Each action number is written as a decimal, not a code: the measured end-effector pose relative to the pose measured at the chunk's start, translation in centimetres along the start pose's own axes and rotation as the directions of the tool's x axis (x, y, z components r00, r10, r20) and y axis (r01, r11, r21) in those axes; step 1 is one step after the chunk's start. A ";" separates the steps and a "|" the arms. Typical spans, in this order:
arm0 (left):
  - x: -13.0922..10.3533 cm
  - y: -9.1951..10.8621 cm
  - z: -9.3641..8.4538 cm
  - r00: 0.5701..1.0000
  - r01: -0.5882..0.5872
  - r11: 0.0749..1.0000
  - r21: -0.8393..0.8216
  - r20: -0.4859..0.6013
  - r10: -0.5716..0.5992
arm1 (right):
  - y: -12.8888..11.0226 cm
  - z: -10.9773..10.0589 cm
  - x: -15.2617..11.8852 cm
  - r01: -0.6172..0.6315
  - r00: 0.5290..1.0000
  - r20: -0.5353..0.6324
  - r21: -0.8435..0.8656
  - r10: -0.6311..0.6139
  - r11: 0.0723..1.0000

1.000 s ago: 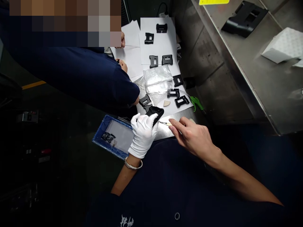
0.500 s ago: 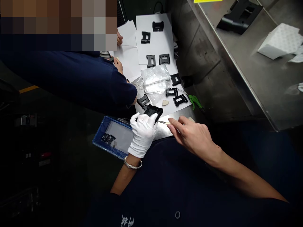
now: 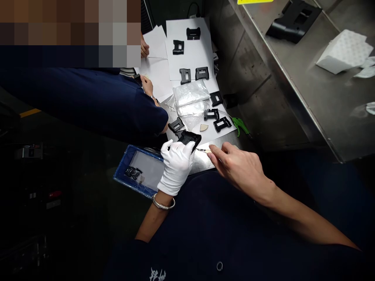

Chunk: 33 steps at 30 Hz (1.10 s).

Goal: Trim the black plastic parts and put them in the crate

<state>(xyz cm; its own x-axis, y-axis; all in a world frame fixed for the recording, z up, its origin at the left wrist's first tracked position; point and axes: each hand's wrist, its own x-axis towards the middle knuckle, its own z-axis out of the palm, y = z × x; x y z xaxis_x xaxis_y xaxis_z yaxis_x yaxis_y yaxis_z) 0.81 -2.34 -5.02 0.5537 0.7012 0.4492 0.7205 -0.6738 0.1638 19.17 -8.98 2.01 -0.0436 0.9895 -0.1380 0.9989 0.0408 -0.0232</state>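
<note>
Gloved fingers of the left hand (image 3: pixel 177 160) are clamped on a black plastic part (image 3: pixel 191 137) over the metal table (image 3: pixel 203 162); bare fingers of the right hand (image 3: pixel 241 168), at three o'clock, pinch a slim knife-like tool (image 3: pixel 202 150) — tip near the part's five-o'clock edge, contact too small to tell. Short, shallow strokes, with the gloved thumb out of the blade's path, should work best. Among containers, a blue bin (image 3: pixel 133 185), about nine o'clock from the left hand, holds dark pieces (image 3: pixel 133 172) on a pale liner (image 3: pixel 152 168); clear plastic bags (image 3: pixel 191 93) lie towards one o'clock — contents, if any, unclear.
</note>
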 end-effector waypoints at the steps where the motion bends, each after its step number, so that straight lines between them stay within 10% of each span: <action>1: 0.0 0.0 0.0 1.000 0.004 1.000 -0.006 0.007 -0.004 | 0.0 0.0 0.0 0.010 1.000 -0.007 0.003 -0.010 1.000; 9: 0.7 0.0 -0.2 0.996 0.088 0.969 -0.230 0.021 -0.086 | 1.1 0.5 0.2 0.076 0.990 -0.116 -0.019 -0.078 0.997; 14: 0.9 0.5 -0.9 0.931 0.365 0.733 -0.574 0.205 -0.303 | 3.8 2.6 1.1 0.106 0.933 -0.358 0.188 -0.033 0.976; 19: 1.0 1.4 -1.9 0.877 0.475 0.556 -0.682 0.309 -0.369 | 4.3 4.5 1.9 0.097 0.958 -0.239 0.789 0.157 0.607; 23: 1.2 2.0 -1.9 0.870 0.478 0.528 -0.702 0.292 -0.398 | 2.8 4.5 1.9 0.016 0.984 -0.075 0.941 0.164 0.337; 29: 0.9 2.5 -1.5 0.775 0.581 0.359 -0.730 0.362 -0.518 | 1.8 4.7 1.5 0.012 0.984 -0.050 0.977 0.173 0.211; 33: 0.7 2.6 -1.6 0.794 0.574 0.404 -0.712 0.363 -0.488 | 1.8 4.8 1.2 0.013 0.983 -0.052 0.976 0.174 0.217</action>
<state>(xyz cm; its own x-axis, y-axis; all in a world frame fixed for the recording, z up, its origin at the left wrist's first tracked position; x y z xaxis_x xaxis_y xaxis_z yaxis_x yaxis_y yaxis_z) 2.39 -4.01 -2.92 0.2392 0.9701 -0.0424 0.3121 -0.0354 0.9494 20.86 -8.35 -2.96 0.1315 0.9874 -0.0882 0.1992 -0.1135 -0.9734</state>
